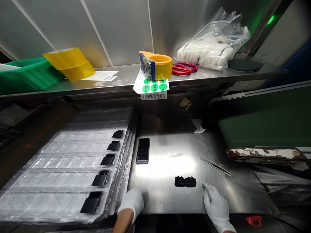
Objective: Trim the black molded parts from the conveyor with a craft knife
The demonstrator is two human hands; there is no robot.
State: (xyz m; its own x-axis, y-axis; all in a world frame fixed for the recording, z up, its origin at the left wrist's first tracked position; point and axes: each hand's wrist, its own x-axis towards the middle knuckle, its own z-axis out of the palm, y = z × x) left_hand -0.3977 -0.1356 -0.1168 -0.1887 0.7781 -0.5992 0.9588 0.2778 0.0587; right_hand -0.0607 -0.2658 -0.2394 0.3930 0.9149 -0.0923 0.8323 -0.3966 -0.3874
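Note:
Both my hands wear white gloves and rest on the steel table [170,155] near its front edge. My left hand [132,201] is curled into a loose fist beside the clear plastic tray [60,168], holding nothing that I can see. My right hand [216,205] lies flat with fingers apart, its fingertips just right of two small black parts [185,182] that sit side by side. The tray holds several flat black pieces [107,160] in a column along its right side.
A dark phone [143,150] lies left of centre, thin tweezers [215,166] to the right. The shelf behind carries yellow tape rolls [70,63], a tape dispenser [155,66], green stickers [153,86], red scissors [184,68], a bagged white bundle [209,53] and a green bin [26,76]. A green conveyor [264,127] runs right.

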